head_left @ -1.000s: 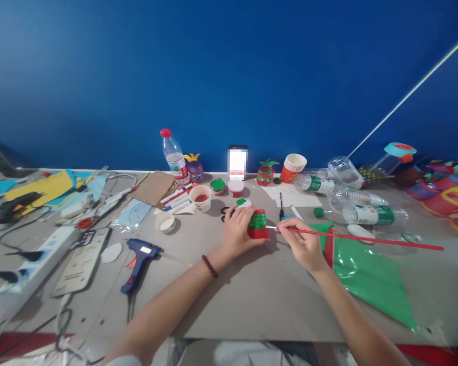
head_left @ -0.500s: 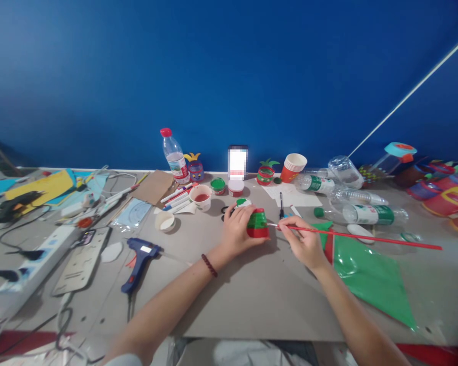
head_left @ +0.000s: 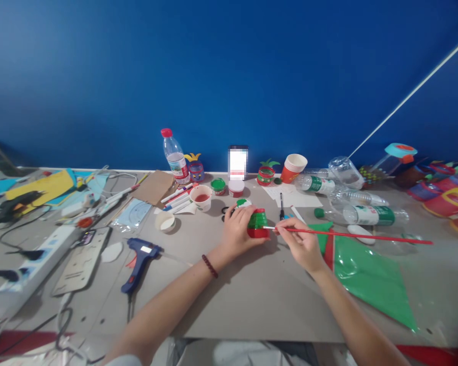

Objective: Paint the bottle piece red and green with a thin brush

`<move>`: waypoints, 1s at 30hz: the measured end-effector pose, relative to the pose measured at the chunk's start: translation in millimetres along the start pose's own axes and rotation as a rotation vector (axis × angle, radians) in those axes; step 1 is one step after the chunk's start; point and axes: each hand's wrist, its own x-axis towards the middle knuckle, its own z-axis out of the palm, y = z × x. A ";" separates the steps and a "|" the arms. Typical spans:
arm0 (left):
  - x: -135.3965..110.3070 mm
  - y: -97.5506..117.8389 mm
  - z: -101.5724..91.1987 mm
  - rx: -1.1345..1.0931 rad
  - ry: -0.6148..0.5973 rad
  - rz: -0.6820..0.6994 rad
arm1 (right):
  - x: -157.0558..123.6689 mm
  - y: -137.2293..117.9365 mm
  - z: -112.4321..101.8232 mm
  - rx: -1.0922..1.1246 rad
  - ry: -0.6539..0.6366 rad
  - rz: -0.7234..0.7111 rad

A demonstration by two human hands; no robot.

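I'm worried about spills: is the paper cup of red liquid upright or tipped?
Upright: the paper cup stands on the table, rim facing up, with red liquid inside.

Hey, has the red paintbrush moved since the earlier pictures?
Yes. Judged against the green packet lying on the table, the handle end of the red paintbrush has shifted left and slightly up in the view.

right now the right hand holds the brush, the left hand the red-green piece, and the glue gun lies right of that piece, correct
The glue gun lies left of the red-green piece, not right, as the head view shows. The right hand holds the brush, the left hand that piece.
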 end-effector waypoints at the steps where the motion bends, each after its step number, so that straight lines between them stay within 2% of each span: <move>1: -0.1 0.0 0.2 0.001 0.003 0.000 | -0.3 -0.3 0.9 -0.024 -0.013 -0.008; 10: 1.0 -2.7 0.0 -0.010 -0.031 -0.044 | 3.0 2.6 -8.3 -0.184 0.025 -0.056; 15: -0.3 -2.0 -1.1 -0.085 -0.025 -0.058 | 8.0 5.3 -17.8 -0.058 0.109 0.033; 18: -1.8 0.0 -3.7 -0.150 -0.121 -0.090 | 13.4 -1.5 -23.8 0.070 0.222 0.108; 21: -1.9 3.3 -7.8 -0.178 -0.269 -0.082 | 19.5 -17.0 -26.5 0.150 0.262 0.144; 25: -1.1 6.0 -10.8 -0.200 -0.379 -0.062 | 37.7 -36.6 -22.1 0.122 0.157 0.130; 30: -0.9 3.0 -8.4 -0.198 -0.351 -0.106 | 90.6 -28.7 -5.8 -0.030 -0.040 0.043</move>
